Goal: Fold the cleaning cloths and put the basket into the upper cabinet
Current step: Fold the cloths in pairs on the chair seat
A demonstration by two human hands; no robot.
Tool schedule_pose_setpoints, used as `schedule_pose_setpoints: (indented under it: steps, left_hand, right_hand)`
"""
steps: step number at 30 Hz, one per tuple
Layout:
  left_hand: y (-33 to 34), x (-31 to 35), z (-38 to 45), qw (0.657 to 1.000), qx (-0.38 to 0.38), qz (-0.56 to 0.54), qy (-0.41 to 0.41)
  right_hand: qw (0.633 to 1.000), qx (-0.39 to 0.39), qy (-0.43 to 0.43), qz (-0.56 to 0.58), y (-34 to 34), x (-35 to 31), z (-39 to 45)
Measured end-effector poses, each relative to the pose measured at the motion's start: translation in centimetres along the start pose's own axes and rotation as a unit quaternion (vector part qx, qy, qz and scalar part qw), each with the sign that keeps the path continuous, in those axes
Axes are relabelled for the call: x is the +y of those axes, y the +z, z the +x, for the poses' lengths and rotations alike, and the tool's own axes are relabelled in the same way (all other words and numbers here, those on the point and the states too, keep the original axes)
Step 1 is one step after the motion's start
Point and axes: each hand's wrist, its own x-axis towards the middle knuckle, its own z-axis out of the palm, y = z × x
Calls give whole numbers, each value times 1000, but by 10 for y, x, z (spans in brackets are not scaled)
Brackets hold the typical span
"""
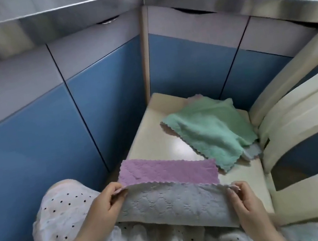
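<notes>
Purple-grey cloth (pixel 169 188) pinched, seemingly, between both hands (pixel 171 197).

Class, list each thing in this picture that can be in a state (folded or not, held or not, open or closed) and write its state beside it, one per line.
Purple-and-grey cloth: mid-fold, near edge lifted, far part lying on the chair seat.
Left hand: pinches the cloth's left corner.
Right hand: pinches the cloth's right corner.
Green cloth: unfolded, rumpled, lying on other cloths.
Cabinet doors: closed.
Chair seat: bears the cloths.

Soft even daylight; glare patch on chair seat (pixel 176 146); edges bowed, overall slight blur.
</notes>
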Motion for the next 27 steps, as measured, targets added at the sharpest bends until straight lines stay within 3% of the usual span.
schedule_pose_setpoints:
  steps: [7, 18, 21, 24, 27]
  left_hand:
    - [6, 8, 46, 997, 65, 16, -31]
    - [16, 1, 88, 982, 52, 136, -122]
    - [13, -1, 96, 979, 32, 134, -148]
    - [8, 2, 100, 980, 27, 61, -189]
    - [4, 2, 90, 985, 82, 78, -134]
  right_hand:
    - [999, 1, 39, -28, 11, -11, 56]
    - [990, -33, 63, -124, 24, -10, 96]
    - [990, -38, 76, -114, 24, -12, 97]
    - [985, -54, 74, -148, 18, -16, 96]
    - [965, -14, 6, -261, 9, -20, 84]
